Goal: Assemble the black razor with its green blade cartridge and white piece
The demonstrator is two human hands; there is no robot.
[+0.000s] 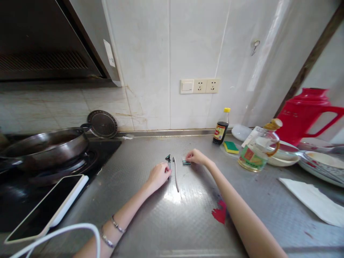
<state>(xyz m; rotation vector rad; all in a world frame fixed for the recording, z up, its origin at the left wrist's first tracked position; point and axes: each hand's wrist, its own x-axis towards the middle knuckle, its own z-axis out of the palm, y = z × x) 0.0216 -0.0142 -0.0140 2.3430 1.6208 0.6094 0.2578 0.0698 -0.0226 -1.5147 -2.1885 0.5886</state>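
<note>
My left hand [160, 173] is low over the steel counter, its fingers closed round the thin dark handle of what looks like a razor [168, 157]. The razor's dark, T-shaped head points toward the wall. Beside it lies a slim grey-white stick [176, 175] with a small dark end, apart from both hands. To its right, my right hand [197, 157] has its fingertips pinched at a small dark-green and silver rectangular piece [186, 163]. That piece is too small to identify, and the fingers partly cover it.
A pan [48, 147] sits on the stove at left, with a phone [48, 209] and white cable [80, 226] nearer. On the right are a soy sauce bottle [220, 129], sponge [230, 147], glass oil jug [254, 154], red thermos [303, 116], bowls and white paper [313, 200].
</note>
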